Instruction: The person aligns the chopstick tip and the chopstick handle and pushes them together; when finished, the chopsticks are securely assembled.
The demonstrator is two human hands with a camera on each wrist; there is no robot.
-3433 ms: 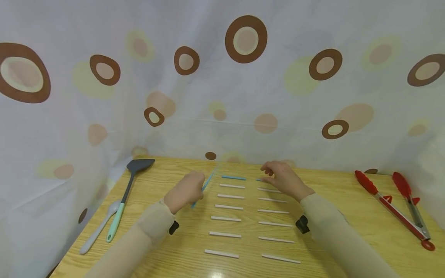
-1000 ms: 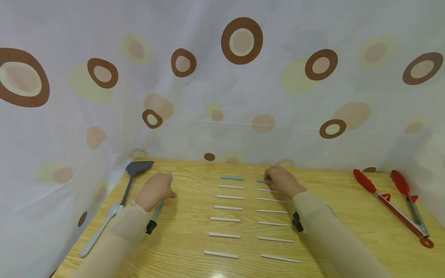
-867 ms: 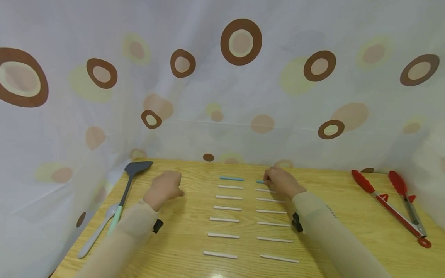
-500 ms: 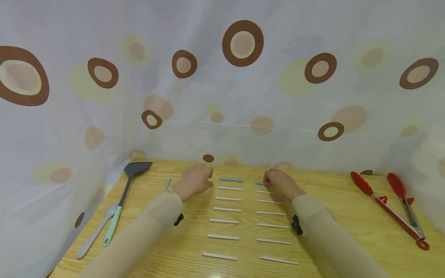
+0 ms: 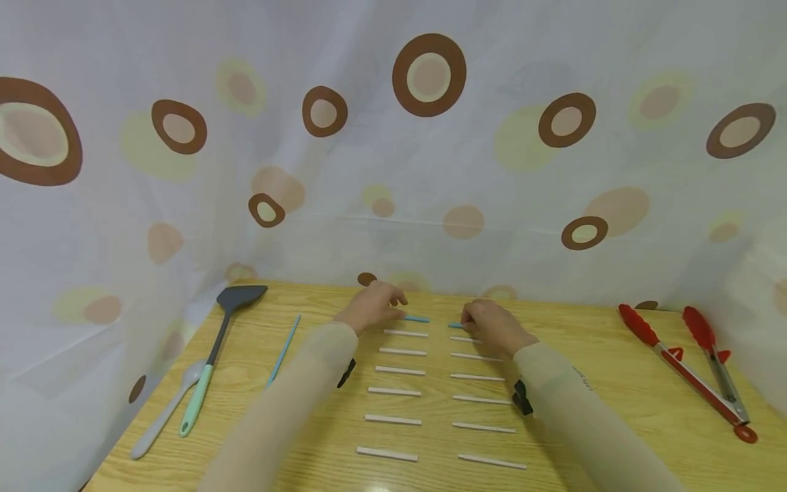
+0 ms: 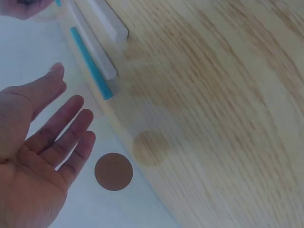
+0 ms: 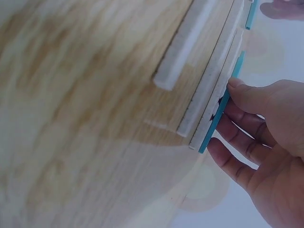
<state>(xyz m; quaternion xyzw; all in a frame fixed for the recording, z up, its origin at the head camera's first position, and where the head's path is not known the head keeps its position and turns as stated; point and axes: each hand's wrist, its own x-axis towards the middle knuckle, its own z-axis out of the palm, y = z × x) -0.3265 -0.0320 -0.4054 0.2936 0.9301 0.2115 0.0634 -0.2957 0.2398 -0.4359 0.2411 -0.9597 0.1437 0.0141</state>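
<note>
My right hand (image 5: 494,324) pinches a short blue stick (image 5: 456,325) at the far end of the right column; in the right wrist view thumb and fingers meet the blue stick (image 7: 232,78) along its edge. My left hand (image 5: 374,305) hovers by the matching blue stick (image 5: 417,319) at the top of the left column, hiding part of it. In the left wrist view its fingers are loosely spread, apart from the blue stick (image 6: 90,61). A longer, thin blue stick (image 5: 284,350) lies slantwise on the table, left of my left forearm.
Several white sticks (image 5: 394,391) lie in two columns nearer me, including a white stick (image 5: 492,462) at the front right. At left are a dark spatula (image 5: 209,369) and a grey spoon (image 5: 166,413). Red tongs (image 5: 688,369) lie at right. A patterned cloth (image 5: 393,171) hangs behind.
My left hand, which gripped the long blue stick, has left it on the table's left side and moved right to the left column. My right hand has taken hold of the right blue stick.
</note>
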